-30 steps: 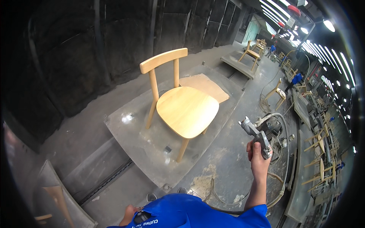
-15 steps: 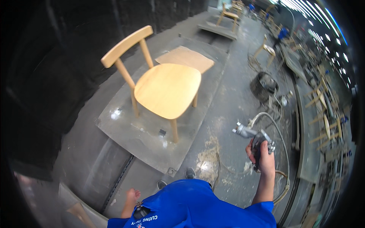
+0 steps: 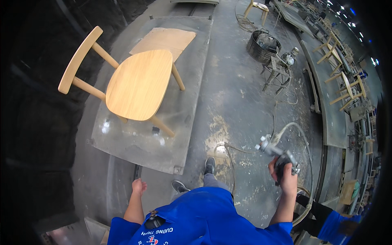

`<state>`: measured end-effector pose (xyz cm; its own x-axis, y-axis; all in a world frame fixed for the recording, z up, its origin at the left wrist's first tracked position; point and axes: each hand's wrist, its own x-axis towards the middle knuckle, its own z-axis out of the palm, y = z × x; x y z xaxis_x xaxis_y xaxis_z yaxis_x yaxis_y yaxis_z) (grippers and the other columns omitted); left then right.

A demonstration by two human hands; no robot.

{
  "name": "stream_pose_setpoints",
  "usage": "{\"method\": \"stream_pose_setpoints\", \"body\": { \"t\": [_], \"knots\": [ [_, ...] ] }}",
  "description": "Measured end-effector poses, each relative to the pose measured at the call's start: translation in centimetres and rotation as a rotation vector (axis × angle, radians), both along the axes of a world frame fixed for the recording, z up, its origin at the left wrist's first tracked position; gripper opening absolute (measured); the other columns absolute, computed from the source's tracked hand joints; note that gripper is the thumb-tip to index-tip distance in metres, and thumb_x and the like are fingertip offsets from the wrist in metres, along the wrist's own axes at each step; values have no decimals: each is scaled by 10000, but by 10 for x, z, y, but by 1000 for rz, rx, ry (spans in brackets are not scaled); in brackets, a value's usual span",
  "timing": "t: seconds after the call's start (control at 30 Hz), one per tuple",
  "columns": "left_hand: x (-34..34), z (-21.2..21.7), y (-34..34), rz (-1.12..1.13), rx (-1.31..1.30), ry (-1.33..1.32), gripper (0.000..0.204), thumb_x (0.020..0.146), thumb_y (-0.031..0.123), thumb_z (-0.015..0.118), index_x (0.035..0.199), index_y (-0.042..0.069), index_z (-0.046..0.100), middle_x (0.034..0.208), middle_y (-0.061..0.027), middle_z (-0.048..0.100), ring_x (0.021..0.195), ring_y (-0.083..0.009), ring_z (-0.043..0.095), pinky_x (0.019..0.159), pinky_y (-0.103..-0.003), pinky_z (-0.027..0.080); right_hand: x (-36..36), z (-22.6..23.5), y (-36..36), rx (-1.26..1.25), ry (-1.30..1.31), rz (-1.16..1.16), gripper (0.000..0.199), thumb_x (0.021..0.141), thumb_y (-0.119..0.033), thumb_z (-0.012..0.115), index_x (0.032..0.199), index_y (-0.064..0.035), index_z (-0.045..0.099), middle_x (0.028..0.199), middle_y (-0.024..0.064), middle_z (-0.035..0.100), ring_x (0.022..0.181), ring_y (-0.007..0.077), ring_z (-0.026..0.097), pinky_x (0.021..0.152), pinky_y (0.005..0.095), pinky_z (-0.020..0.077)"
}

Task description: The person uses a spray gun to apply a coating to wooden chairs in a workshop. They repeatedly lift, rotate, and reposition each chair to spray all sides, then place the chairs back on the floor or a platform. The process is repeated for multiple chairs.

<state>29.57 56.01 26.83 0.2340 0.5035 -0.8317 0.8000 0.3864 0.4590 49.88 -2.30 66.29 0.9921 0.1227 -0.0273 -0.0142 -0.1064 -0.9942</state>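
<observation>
My right hand (image 3: pixel 288 176) is wrapped around the grip of a metal spray gun (image 3: pixel 269 147), held out over the floor at the right. A pale hose (image 3: pixel 309 163) curves from the gun down past my forearm. At lower left, my left hand (image 3: pixel 139 186) hangs with its fingers curled in, and nothing shows in it. In front of me to the left, a light wooden chair (image 3: pixel 141 83) with a curved backrest stands on a flat grey platform (image 3: pixel 175 151). Neither hand touches the chair. A brown cardboard sheet (image 3: pixel 171 40) lies on the platform behind the seat.
A dark bucket (image 3: pixel 256 51) and a small metal stand with a pump (image 3: pixel 281 67) are on the floor ahead right. More wooden chairs (image 3: pixel 347 90) line the right side. At lower right, another person's blue sleeve (image 3: pixel 337 226) is close. A dark wall (image 3: pixel 36 122) borders the left.
My view has turned, so the chair and platform sit farther left and the bucket nearer. My left hand has swung forward. Another person has come into view at lower right. The spray gun stays gripped.
</observation>
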Motion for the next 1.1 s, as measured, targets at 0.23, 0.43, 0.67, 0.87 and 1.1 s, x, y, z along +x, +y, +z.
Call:
{"method": "stream_pose_setpoints", "body": {
  "t": [0.23, 0.43, 0.67, 0.87, 1.1],
  "knots": [
    [76, 36, -79, -224, 82, -37, 383, 1039, 325, 495, 1293, 40, 519, 1075, -143, 684, 870, -242, 673, 701, -390, 556, 71, -24, -31, -23, 4, 0, 651, 933, -662, 572, 923, -13, 606, 670, 25, 592, 505, 63, 487, 447, 220, 346],
    [69, 20, -121, -208, 31, 81, 387, 1041, 321, 484, 1278, 18, 524, 1074, -178, 678, 862, -260, 674, 720, -407, 560, 123, -59, -47, -106, 266, -64, 311, 992, -232, 611, 1180, 12, 658, 725, 11, 621, 593, 56, 524, 509, 228, 405],
    [51, -40, -153, -11, -88, 198, 391, 1012, 346, 519, 1260, 43, 528, 998, -167, 682, 757, -261, 655, 630, -416, 550, 163, -83, -59, -233, 344, -38, 356, 1021, -352, 569, 854, -38, 581, 672, 24, 603, 498, 63, 485, 454, 243, 375],
    [111, -102, -209, -138, -343, 292, 370, 986, 364, 521, 1147, 36, 580, 976, -145, 678, 756, -263, 635, 644, -461, 545, 244, -69, -51, -270, 311, 25, 475, 1040, -477, 494, 887, -39, 595, 676, 28, 605, 468, 64, 457, 415, 236, 330],
    [275, -138, -275, -456, -334, 62, 370, 979, 370, 554, 1051, 26, 672, 928, -139, 678, 765, -261, 632, 611, -444, 494, 389, -54, -18, -356, 246, 98, 581, 1026, -573, 463, 916, -32, 645, 661, 18, 614, 502, 75, 495, 433, 252, 353]
  ]
}}
